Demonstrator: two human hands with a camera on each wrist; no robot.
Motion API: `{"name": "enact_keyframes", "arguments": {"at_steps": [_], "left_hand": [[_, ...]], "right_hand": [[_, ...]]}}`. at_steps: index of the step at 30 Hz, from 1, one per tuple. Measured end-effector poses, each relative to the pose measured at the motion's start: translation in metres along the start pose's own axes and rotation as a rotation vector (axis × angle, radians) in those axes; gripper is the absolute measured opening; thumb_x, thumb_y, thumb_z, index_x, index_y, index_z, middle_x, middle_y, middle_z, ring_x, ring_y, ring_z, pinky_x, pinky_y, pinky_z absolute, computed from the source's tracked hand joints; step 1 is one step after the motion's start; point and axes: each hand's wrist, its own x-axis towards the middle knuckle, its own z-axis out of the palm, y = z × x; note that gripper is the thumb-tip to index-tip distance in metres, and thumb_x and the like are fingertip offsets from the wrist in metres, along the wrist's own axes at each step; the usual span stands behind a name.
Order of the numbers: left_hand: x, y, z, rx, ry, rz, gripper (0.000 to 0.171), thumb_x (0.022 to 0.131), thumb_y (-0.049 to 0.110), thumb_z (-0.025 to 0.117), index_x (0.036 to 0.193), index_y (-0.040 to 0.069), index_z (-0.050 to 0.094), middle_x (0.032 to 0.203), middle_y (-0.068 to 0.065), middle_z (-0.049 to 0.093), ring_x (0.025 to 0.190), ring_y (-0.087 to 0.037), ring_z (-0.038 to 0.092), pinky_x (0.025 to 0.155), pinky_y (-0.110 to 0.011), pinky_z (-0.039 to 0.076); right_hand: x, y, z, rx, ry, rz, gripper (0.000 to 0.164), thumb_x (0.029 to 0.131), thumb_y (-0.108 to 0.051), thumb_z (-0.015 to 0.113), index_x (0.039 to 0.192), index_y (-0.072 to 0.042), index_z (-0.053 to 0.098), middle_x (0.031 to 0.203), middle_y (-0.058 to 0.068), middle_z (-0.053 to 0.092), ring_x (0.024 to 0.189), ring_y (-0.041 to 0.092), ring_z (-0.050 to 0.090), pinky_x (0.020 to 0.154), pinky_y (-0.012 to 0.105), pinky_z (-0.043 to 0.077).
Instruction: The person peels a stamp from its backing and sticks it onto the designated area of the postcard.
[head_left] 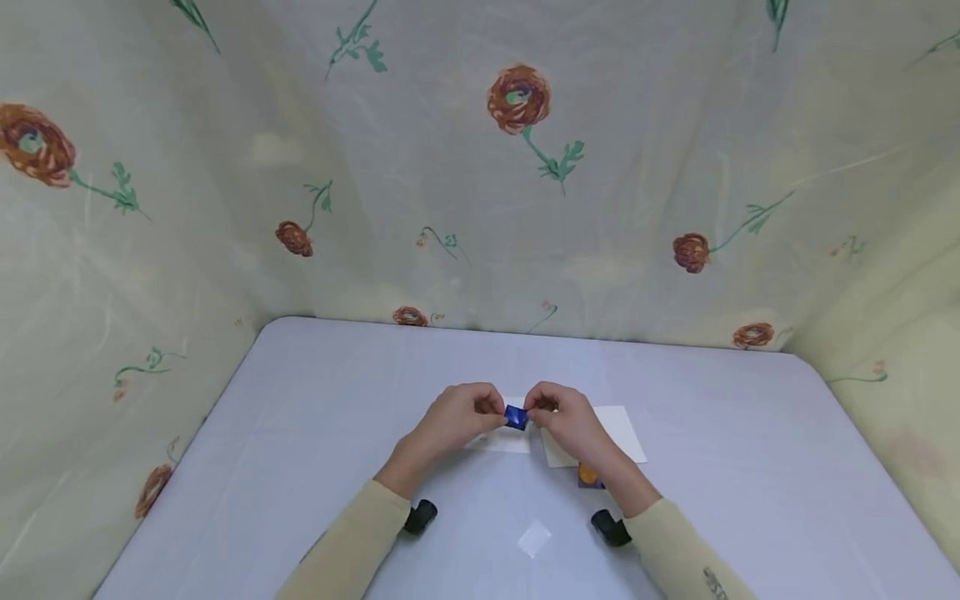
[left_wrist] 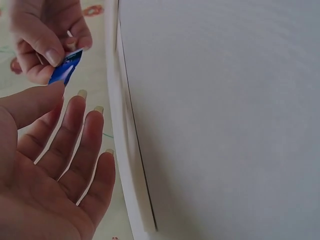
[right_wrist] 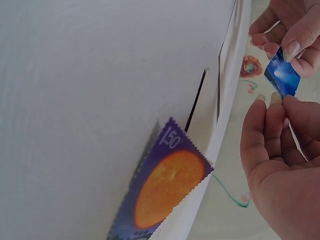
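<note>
A small blue postage stamp (head_left: 516, 417) is stretched between my two hands above the table. On its left edge, my left hand (head_left: 461, 417) pinches it with thumb and fingertip; that hand's other fingers are spread in the left wrist view. My right hand (head_left: 573, 421) pinches the opposite edge. Bright white light marks the stamp's (right_wrist: 284, 75) blue face in the right wrist view. Another stamp (right_wrist: 170, 185), purple with a big orange disc and the figures 1.50, lies beneath my right wrist.
Below the hands are two white sheets, one on the left (head_left: 498, 442) and one on the right (head_left: 618, 429). Nearer me lies a small pale square (head_left: 534, 539). Black devices (head_left: 421, 517) sit at both wrists. Flower-patterned curtains (head_left: 600, 250) surround the white table (head_left: 337, 375).
</note>
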Motion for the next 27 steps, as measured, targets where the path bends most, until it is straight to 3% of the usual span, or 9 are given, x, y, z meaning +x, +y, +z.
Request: {"name": "enact_keyframes", "arguments": {"at_steps": [16,27], "left_hand": [[0.009,0.003,0.002,0.197,-0.017,-0.109,0.015,0.090,0.028,0.072,0.078,0.023,0.066,0.077,0.007,0.065,0.076,-0.013,0.056,0.069,-0.029,0.044],[0.012,0.004,0.000,0.286,-0.002,-0.131,0.017,0.089,0.031,0.072,0.076,0.024,0.065,0.075,0.008,0.064,0.075,-0.014,0.056,0.068,-0.030,0.042]], "right_hand": [[0.015,0.002,-0.002,-0.018,-0.079,0.034,0.011,0.094,0.001,0.057,0.094,-0.006,0.065,0.094,0.009,0.065,0.086,0.021,0.055,0.076,0.029,0.048],[0.023,0.003,-0.003,-0.038,-0.102,0.035,0.009,0.093,0.001,0.059,0.093,-0.006,0.065,0.091,0.009,0.065,0.080,0.019,0.056,0.073,0.029,0.049]]}}
